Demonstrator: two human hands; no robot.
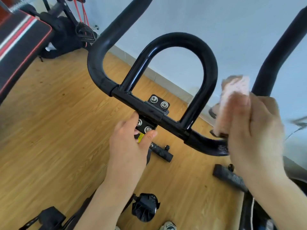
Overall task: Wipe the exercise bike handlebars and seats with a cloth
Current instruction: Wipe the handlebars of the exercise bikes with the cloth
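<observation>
The black exercise bike handlebars [149, 112] fill the middle of the view, with a glossy centre loop [204, 52] and padded grips curving up on both sides. My right hand [255, 130] presses a pinkish cloth [232, 100] against the lower bend of the right grip [214, 145]; hand and cloth are blurred. My left hand [127, 146] grips the bolted clamp bracket [146, 128] just below the crossbar, thumb by the bolts. No seat is in view.
A wooden floor [58, 122] lies below, meeting a pale wall. A red-and-black padded bench [21, 40] and a machine with red bands stand at far left. A black pedal [146, 208], bike base bars and a shoe [167, 226] show beneath the handlebars.
</observation>
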